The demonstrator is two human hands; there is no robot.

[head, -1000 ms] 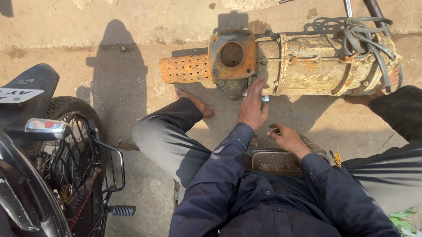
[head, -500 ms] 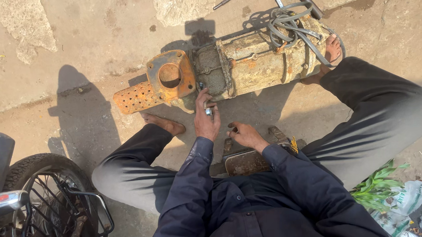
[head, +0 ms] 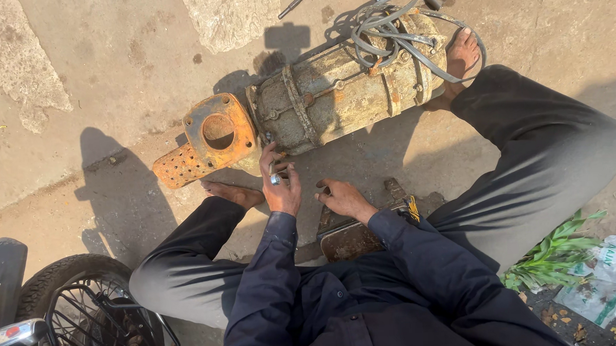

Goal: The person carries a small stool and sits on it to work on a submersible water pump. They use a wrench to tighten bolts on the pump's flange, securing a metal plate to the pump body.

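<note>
Your left hand [head: 281, 187] grips a small metal tool [head: 274, 173] against the rusty pump [head: 333, 97], whose housing remains assembled; your right hand [head: 343, 199] rests open just below it.

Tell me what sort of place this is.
Probably an outdoor roadside repair spot: bare concrete ground, a rusty pump motor lying on it, and a motorbike wheel parked close by.
</note>
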